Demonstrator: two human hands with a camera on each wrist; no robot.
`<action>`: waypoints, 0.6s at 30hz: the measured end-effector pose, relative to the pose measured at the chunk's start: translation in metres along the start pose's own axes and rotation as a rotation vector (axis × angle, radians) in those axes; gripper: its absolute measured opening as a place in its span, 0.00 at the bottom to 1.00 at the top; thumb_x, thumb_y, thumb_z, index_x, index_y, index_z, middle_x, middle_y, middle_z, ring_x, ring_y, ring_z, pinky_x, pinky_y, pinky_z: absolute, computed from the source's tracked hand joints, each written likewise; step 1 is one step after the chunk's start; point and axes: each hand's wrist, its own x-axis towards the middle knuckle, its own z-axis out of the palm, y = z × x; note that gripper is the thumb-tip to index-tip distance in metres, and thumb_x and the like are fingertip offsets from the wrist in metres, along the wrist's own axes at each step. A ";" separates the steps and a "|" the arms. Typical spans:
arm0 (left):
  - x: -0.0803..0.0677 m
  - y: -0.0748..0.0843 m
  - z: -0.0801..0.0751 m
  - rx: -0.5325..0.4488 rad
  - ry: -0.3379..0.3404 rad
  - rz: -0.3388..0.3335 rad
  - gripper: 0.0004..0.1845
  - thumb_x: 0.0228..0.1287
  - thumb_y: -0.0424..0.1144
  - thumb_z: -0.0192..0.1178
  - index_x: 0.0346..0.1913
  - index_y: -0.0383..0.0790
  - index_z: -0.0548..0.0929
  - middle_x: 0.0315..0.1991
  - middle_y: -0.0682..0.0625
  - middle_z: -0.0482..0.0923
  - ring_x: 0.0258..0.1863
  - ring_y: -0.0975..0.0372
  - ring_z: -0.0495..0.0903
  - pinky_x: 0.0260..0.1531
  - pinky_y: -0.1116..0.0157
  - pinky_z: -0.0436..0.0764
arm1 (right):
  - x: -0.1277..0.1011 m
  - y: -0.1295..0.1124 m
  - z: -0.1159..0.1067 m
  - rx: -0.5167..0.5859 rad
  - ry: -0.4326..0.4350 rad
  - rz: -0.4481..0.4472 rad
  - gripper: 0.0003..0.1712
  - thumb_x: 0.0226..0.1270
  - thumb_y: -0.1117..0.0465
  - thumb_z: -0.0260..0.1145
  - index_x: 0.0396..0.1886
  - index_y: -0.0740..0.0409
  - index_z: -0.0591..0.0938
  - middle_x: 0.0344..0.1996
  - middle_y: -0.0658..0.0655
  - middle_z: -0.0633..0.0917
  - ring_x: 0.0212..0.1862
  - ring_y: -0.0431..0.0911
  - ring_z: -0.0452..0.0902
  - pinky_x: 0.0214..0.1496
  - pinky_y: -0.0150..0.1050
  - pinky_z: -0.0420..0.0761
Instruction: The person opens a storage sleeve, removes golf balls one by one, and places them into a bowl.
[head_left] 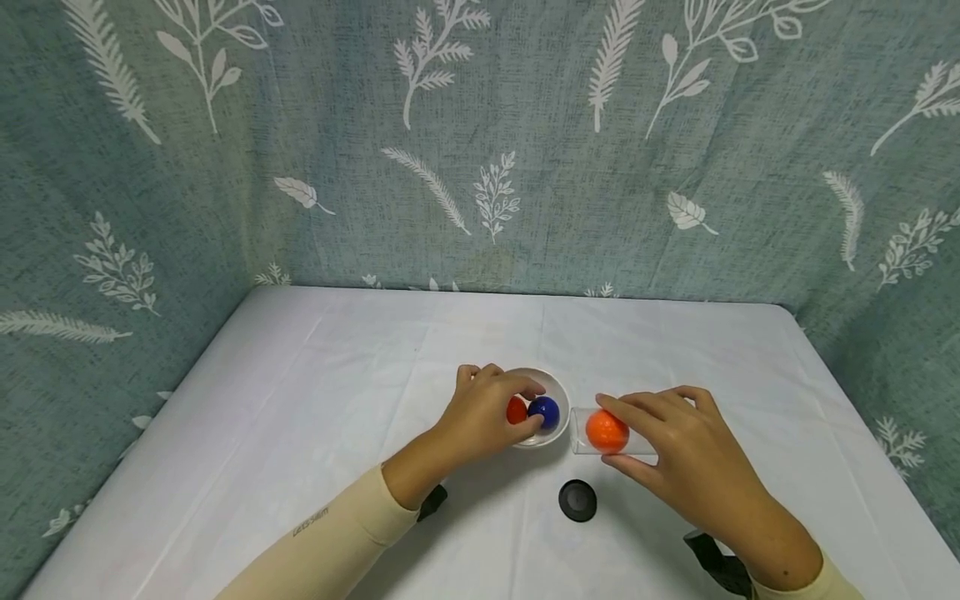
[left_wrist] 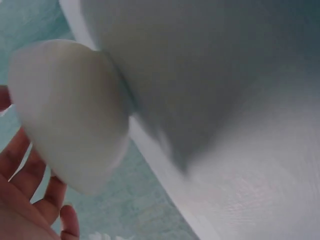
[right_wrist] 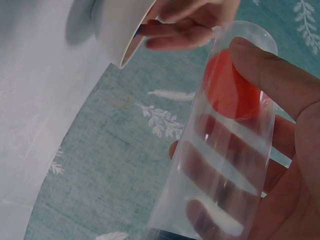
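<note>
A small white bowl sits mid-table with a blue ball and a red ball inside. My left hand reaches into the bowl and its fingers and thumb curl round the blue ball. My right hand grips a clear plastic tube lying on its side next to the bowl, mouth toward it, with an orange ball inside. In the right wrist view the tube shows the orange ball through its wall. The left wrist view shows the bowl's outside.
A black round lid lies on the white tablecloth in front of the bowl. Teal leaf-patterned fabric walls the table at the back and both sides.
</note>
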 end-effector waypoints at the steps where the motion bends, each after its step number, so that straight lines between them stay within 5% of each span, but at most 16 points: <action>1: -0.001 0.001 -0.001 -0.020 0.017 0.007 0.15 0.62 0.50 0.69 0.50 0.51 0.87 0.44 0.60 0.87 0.45 0.62 0.77 0.54 0.52 0.62 | 0.000 0.000 0.000 -0.001 0.001 -0.001 0.40 0.41 0.46 0.84 0.59 0.47 0.84 0.44 0.54 0.89 0.43 0.51 0.84 0.55 0.56 0.73; 6: -0.008 0.011 -0.007 -0.159 0.105 0.044 0.13 0.63 0.46 0.69 0.48 0.48 0.88 0.43 0.59 0.87 0.45 0.59 0.80 0.54 0.52 0.63 | 0.000 0.000 0.000 -0.001 0.011 -0.006 0.41 0.40 0.46 0.84 0.59 0.47 0.84 0.44 0.54 0.89 0.43 0.51 0.84 0.54 0.55 0.73; 13: -0.018 0.026 -0.010 -0.324 0.219 0.114 0.10 0.60 0.42 0.72 0.43 0.46 0.88 0.39 0.58 0.87 0.42 0.68 0.80 0.52 0.60 0.73 | -0.001 0.001 0.000 0.002 0.033 -0.028 0.39 0.42 0.45 0.83 0.59 0.47 0.84 0.43 0.54 0.89 0.43 0.51 0.84 0.54 0.55 0.72; 18: -0.024 0.033 -0.006 -0.499 0.214 0.161 0.09 0.60 0.37 0.72 0.42 0.42 0.87 0.38 0.52 0.85 0.38 0.63 0.82 0.44 0.69 0.83 | -0.001 0.001 0.001 0.019 0.069 -0.054 0.38 0.65 0.27 0.54 0.58 0.49 0.85 0.43 0.54 0.89 0.41 0.51 0.84 0.53 0.54 0.72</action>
